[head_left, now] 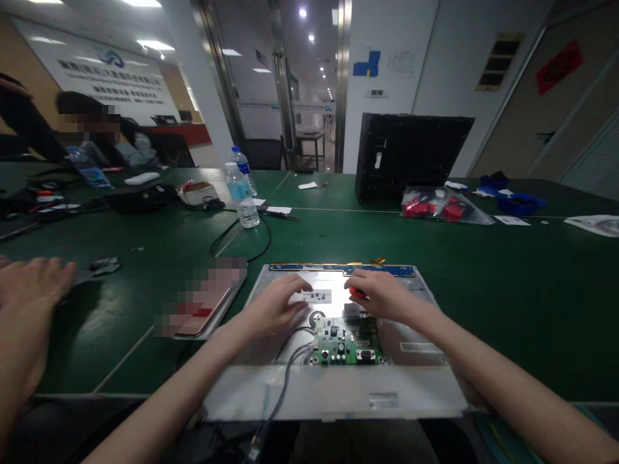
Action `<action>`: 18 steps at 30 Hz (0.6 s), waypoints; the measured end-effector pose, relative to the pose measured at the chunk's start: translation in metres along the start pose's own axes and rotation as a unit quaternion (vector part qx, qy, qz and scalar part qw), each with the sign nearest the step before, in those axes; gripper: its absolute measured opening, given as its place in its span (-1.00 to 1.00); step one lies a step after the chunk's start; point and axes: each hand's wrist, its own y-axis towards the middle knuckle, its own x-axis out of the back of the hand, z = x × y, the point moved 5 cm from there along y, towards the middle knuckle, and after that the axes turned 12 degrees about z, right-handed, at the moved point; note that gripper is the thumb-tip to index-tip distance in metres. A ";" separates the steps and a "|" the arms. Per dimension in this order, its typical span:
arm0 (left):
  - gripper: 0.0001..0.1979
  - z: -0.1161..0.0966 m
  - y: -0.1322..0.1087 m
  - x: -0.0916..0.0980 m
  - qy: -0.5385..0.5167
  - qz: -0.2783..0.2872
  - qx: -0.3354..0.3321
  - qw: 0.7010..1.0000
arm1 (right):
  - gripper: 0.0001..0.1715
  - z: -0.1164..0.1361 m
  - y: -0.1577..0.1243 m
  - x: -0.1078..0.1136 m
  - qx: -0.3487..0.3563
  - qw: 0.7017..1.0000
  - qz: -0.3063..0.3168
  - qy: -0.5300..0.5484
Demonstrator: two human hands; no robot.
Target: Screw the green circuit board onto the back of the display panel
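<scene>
In front of me lies a flat metal-backed display panel [338, 390], its rear side facing up. A green circuit board [341, 338] is fixed at its middle, and a blue circuit strip [309, 269] runs along the far edge. Over the left part of the panel, my left hand [276, 301] has its thumb and fingers apart and empty. Between them and the middle are a few small dark bits, perhaps screws [318, 296], on a pale patch. My right hand [382, 295] is closed around a small red object [358, 292]; most of it is hidden by the fingers.
Another person's hand [33, 283] rests at the left. Beside the panel lies a pinkish phone-like slab [207, 306]. Water bottles [242, 196], a black monitor [411, 158], a plastic bag with red items [442, 206] and blue trays [521, 204] stand farther back. Grey cables [283, 386] hang over the near edge.
</scene>
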 end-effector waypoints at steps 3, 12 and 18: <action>-0.83 -0.015 -0.019 -0.003 0.030 0.014 -0.043 0.999 | -0.78 -0.007 -0.047 -0.014 0.013 0.999 0.002 -0.048; -0.77 -0.035 -0.021 -0.027 0.208 0.031 -0.134 0.969 | -0.61 0.016 -0.097 -0.050 0.162 0.960 -0.074 -0.215; -0.62 -0.031 -0.019 -0.027 0.167 0.047 -0.132 0.976 | -0.69 0.006 -0.086 -0.043 0.149 0.979 -0.117 -0.080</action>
